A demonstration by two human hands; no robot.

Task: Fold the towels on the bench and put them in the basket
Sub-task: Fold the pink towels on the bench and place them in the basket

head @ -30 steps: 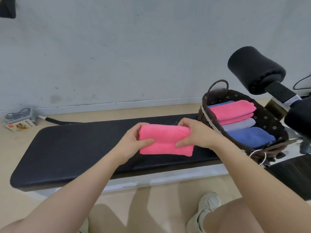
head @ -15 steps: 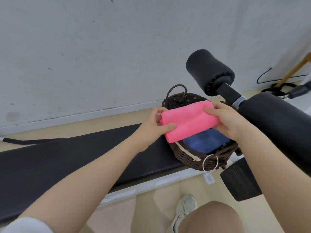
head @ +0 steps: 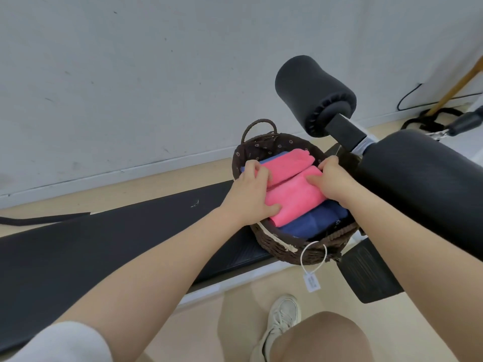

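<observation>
A bent knee point(head: 321, 335) and a white sneaker point(head: 283, 314) sit nearest the camera, on the tan floor below the wicker basket point(head: 287, 246). A white tag point(head: 311, 282) hangs on a loop from the basket's near rim. The basket stands at the end of the black padded surface point(head: 78, 252), and two bare forearms reach over that surface into it. The left hand point(head: 248, 194) grips the left end of a folded pink towel point(head: 292, 197), thumb under its near corner and fingers curled over its far edge. The right hand point(head: 332, 178) grips the towel's right end, fingers curled over the fabric. The towel lies inside the basket, on top of a dark blue towel point(head: 313, 223) and just in front of a second folded pink towel point(head: 287, 163). Right of the basket rise a black foam roller point(head: 313, 92) and a larger black pad point(head: 423, 184). Beyond the basket stands a grey wall point(head: 156, 74).
</observation>
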